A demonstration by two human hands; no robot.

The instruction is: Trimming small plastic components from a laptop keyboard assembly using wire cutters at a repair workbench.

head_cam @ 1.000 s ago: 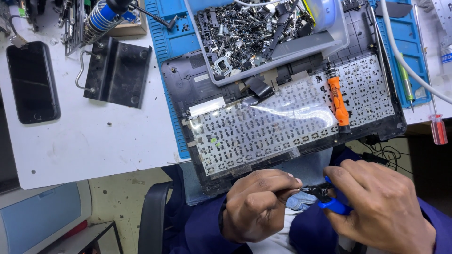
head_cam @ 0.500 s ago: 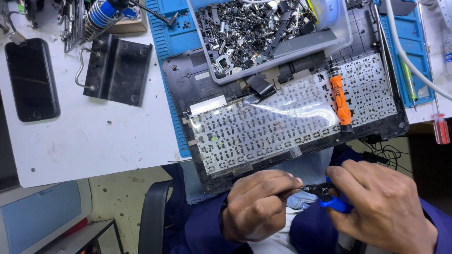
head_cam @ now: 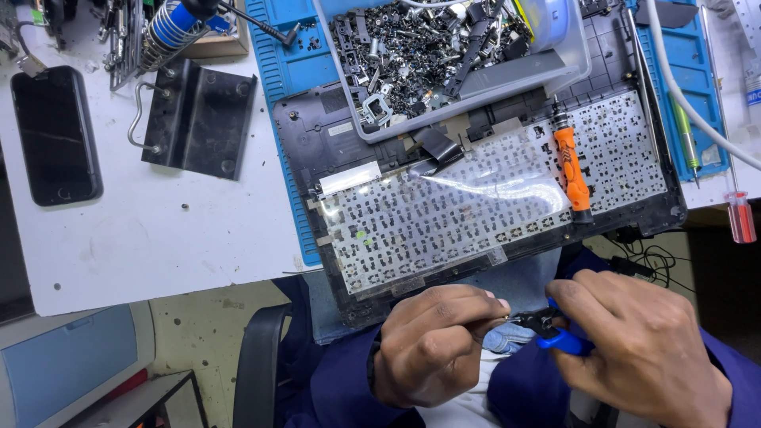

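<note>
Blue-handled pliers (head_cam: pixel 559 337) sit in the right hand (head_cam: pixel 646 353), fingers wrapped tight round the handles, down at the person's lap just below the desk (head_cam: pixel 158 230) edge. The dark tip meets the left hand (head_cam: pixel 432 349), which is pinched shut on something tiny, too small to make out. Looks like they're gripping or trimming a small part; my guess is the next bit needs a steady squeeze without dropping it. Right above lies the upturned laptop keyboard panel (head_cam: pixel 483 206) on a blue mat (head_cam: pixel 277 71), an orange screwdriver (head_cam: pixel 571 170) resting on it. A grey tray (head_cam: pixel 547 75) of screws overlaps its top. Small pale stickers on the panel's left; black phone (head_cam: pixel 55 135) far left.
</note>
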